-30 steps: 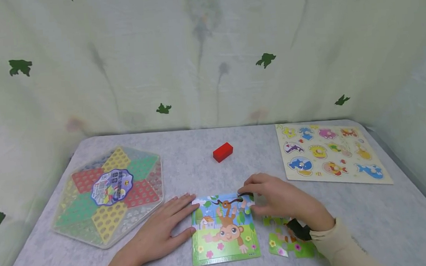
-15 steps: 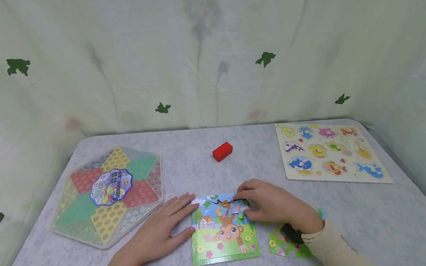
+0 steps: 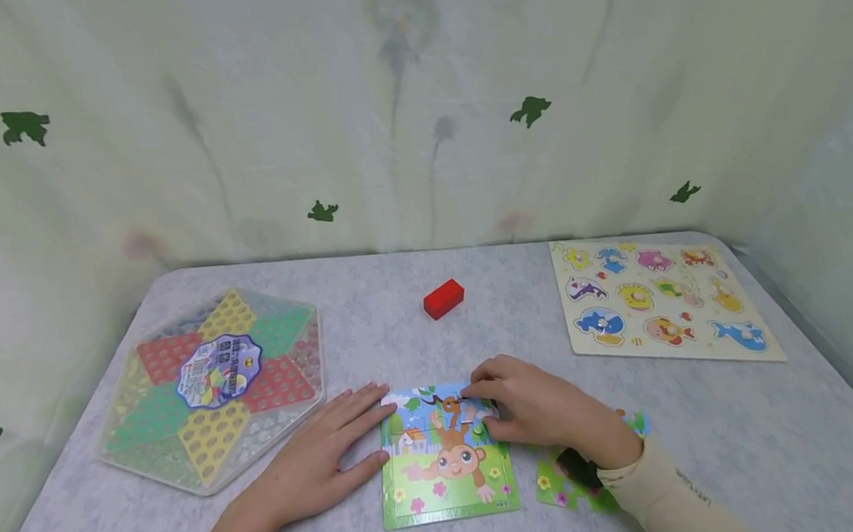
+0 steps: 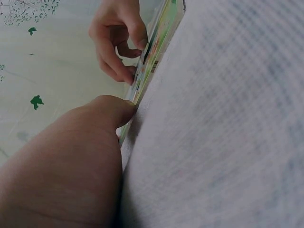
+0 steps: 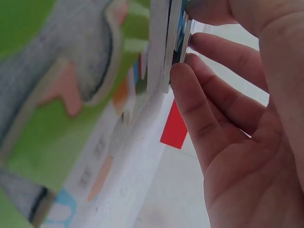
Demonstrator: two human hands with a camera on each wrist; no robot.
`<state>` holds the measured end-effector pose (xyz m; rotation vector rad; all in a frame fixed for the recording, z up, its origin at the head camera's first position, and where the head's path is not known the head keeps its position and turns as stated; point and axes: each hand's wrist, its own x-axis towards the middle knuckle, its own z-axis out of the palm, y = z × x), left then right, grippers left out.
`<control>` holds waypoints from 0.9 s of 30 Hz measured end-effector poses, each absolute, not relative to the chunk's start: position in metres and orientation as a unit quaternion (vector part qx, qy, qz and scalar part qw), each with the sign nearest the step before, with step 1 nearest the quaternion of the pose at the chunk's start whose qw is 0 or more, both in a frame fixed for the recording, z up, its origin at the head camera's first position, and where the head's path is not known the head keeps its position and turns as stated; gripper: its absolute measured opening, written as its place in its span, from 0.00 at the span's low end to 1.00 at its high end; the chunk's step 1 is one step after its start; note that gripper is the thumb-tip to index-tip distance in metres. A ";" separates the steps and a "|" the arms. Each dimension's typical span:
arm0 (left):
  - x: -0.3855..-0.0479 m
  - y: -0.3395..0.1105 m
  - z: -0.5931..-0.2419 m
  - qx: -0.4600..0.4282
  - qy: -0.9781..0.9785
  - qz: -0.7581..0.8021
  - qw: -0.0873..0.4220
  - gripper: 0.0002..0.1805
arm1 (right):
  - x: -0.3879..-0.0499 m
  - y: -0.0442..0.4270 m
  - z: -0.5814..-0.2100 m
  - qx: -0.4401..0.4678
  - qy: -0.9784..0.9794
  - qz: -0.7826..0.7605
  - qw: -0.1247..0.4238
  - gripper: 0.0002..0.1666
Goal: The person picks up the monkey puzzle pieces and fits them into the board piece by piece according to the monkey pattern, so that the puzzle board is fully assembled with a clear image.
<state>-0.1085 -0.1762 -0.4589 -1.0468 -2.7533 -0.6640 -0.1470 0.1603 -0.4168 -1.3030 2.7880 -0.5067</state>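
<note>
A jigsaw board [image 3: 454, 515] with a monkey picture lies at the front middle of the table. My left hand [image 3: 328, 451] rests beside it with straightish, spread fingers, fingertips and thumb touching its left edge. My right hand [image 3: 531, 401] is over the board's upper right corner. There its thumb and fingers pinch a thin puzzle piece [image 5: 187, 42] against the board, seen edge-on in the right wrist view. Loose puzzle pieces [image 3: 555, 486], green with flowers, lie right of the board, partly hidden under my right wrist.
A red block [image 3: 443, 299] lies behind the board. A clear hexagonal Chinese checkers box [image 3: 281, 334] sits at the left. At the back right is a wooden peg puzzle [image 3: 629, 351] with sea animals. A pale curtain [image 3: 356, 138] hangs behind the table.
My right hand has moved left with the puzzle piece, from the board's right edge onto its upper right corner. The left hand keeps its place at the left edge.
</note>
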 end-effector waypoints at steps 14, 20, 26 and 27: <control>-0.109 -0.175 -0.458 -0.344 -0.912 -0.216 0.054 0.32 | -0.143 0.156 -0.418 -0.428 0.891 -0.153 -0.017 0.21; -0.109 -0.176 -0.459 -0.344 -0.912 -0.216 0.052 0.32 | -0.143 0.155 -0.420 -0.430 0.890 -0.150 -0.024 0.22; -0.108 -0.176 -0.459 -0.343 -0.913 -0.216 0.048 0.32 | -0.143 0.156 -0.419 -0.423 0.891 -0.162 -0.004 0.22; -0.108 -0.176 -0.459 -0.342 -0.913 -0.216 0.048 0.32 | -0.143 0.157 -0.418 -0.421 0.892 -0.166 0.002 0.22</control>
